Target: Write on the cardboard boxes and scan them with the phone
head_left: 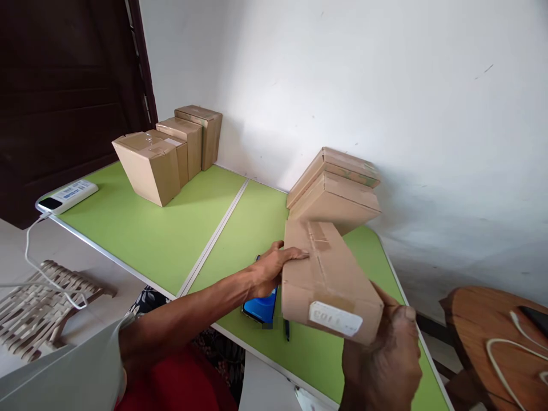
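A long taped cardboard box [327, 274] with a white label on its near end is lifted above the green table [149, 228]. My left hand [274, 265] grips its left side, fingers over the top edge. My right hand [383, 354] is wrapped round the near right end from below. Under the box's left edge lies a blue phone [260, 308], and a dark pen [286, 330] rests beside it. Just behind the held box, two similar flat boxes [338, 185] are stacked against the wall.
Several upright cardboard boxes [165, 151] stand in a row at the table's far left. A white power bank [68, 196] with a cable lies on the left corner. A wooden round table [500, 342] with cables is at the right. A woven stool [38, 297] sits lower left.
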`<state>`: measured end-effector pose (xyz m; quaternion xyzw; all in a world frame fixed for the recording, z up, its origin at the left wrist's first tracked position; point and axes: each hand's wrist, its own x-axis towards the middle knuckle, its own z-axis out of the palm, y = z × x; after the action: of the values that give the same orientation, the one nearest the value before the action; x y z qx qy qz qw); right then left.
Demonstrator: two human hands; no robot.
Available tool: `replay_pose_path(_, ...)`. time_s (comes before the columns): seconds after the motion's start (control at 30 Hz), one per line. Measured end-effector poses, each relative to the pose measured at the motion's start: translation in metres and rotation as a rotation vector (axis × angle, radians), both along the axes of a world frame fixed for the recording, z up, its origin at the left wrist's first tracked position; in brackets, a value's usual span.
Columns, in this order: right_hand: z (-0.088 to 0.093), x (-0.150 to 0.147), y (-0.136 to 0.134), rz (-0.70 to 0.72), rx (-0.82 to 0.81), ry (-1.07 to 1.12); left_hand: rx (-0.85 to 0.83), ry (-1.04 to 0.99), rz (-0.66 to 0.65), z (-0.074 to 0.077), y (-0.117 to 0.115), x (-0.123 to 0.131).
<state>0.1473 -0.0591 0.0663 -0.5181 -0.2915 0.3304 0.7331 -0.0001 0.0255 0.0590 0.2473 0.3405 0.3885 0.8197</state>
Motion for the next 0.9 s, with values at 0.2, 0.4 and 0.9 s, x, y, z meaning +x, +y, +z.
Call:
replay_pose_path(0.2, -0.009, -0.036, -0.023, 0.219, -0.212, 0.052, 0.253, 0.126, 0.111, 0.007, -0.043, -0.07)
replay_pose_path(0.4, -0.02, -0.083, -0.03, 0.582, -0.283, 0.003, 0.504, 0.302, 0.194, 0.0, -0.07, -0.137)
replay_pose_path(0.9, -0.037, -0.115, -0.035, 0.659, -0.196, -0.087, 0.906, 0.49, 0.401, 0.02, -0.097, -0.184)
